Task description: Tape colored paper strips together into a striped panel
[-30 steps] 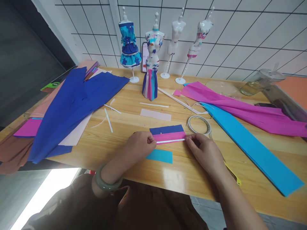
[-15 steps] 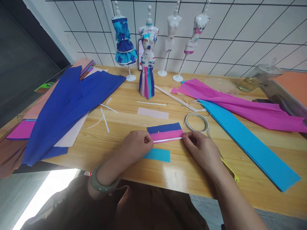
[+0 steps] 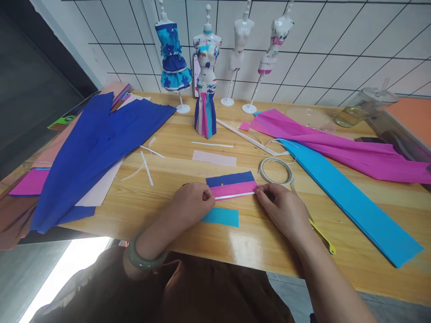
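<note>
Between my hands lies a two-tone piece of crepe paper (image 3: 232, 186), dark blue along its far side and pink along its near side. A white strip of tape (image 3: 235, 196) runs along the pink edge. My left hand (image 3: 195, 199) pinches the left end of the piece, fingers curled. At the opposite end, thumb and fingertips of my right hand (image 3: 283, 206) pinch the pink corner. Just below the piece a light-blue paper strip (image 3: 222, 217) lies flat, its left end partly behind my left hand. Beyond, a pale pink paper strip (image 3: 214, 158) rests on the table.
A tape roll (image 3: 276, 159) sits beyond my right hand, and a yellow-handled tool (image 3: 323, 237) lies partly under that forearm. Several small mannequins stand along the wall, one in a striped skirt (image 3: 205, 115). Blue crepe paper (image 3: 90, 148) spreads left; a magenta sheet (image 3: 336, 143) and light-blue fold (image 3: 350, 202) lie right.
</note>
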A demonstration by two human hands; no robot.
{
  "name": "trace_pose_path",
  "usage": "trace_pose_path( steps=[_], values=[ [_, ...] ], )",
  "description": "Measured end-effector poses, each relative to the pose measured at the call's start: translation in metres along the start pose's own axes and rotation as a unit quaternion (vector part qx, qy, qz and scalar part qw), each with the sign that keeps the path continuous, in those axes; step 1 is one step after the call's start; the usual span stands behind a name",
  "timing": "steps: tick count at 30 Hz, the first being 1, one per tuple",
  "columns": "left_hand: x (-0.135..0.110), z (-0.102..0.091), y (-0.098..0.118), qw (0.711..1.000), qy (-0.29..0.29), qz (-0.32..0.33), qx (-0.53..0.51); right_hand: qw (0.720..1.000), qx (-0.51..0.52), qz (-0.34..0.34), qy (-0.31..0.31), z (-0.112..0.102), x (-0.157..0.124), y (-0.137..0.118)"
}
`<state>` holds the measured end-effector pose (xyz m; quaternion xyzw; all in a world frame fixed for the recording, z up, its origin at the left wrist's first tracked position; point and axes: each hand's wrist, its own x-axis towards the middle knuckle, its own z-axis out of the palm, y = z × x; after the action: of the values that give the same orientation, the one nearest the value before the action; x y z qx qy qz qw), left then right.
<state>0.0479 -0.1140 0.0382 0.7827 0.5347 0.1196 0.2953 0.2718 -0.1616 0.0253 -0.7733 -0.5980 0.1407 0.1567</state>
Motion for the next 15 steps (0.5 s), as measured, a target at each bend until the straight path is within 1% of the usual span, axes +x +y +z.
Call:
trace_pose_path(
  steps=[4,11,15],
  values=[
    [-0.0008,-0.0013,0.0015,1.000,-0.001,0.006,0.007,1.000,-0.009,0.007,-0.010,-0.0003,0.0008,-0.0003],
    [-0.0010,-0.0020,0.0021,1.000,-0.006,0.014,0.013,1.000,-0.010,-0.010,0.003,0.0009,0.0006,0.0016],
    [-0.0016,-0.0018,0.0024,1.000,-0.006,0.019,0.019,1.000,-0.009,-0.007,-0.002,0.0008,0.0001,0.0016]
  ],
)
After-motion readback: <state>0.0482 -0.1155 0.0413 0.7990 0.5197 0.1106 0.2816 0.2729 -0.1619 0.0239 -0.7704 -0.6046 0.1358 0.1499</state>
